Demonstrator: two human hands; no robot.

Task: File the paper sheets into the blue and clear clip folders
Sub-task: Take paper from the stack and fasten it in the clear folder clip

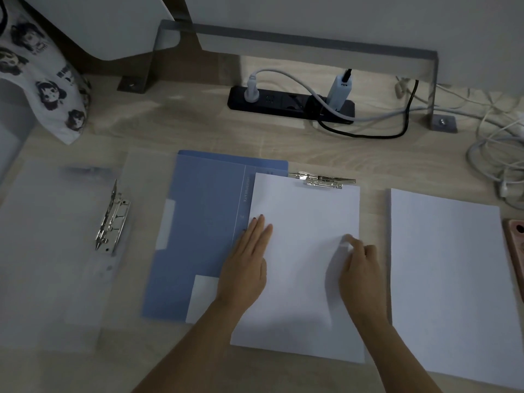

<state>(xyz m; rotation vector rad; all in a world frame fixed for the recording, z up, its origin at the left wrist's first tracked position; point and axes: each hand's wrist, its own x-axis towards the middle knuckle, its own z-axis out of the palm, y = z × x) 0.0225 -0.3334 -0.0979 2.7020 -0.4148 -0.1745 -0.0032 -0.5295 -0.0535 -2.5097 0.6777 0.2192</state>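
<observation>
Where paper sheet (306, 211) lies, blue folder (204, 222) hides.

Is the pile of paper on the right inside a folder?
No, the paper pile lies straight on the table, apart from the blue folder.

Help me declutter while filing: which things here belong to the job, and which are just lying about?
Job: blue folder, clear folder, loose sheets under left hand and right hand, paper stack.
Lying about: power strip, cables, printed cloth, pink object.
</observation>
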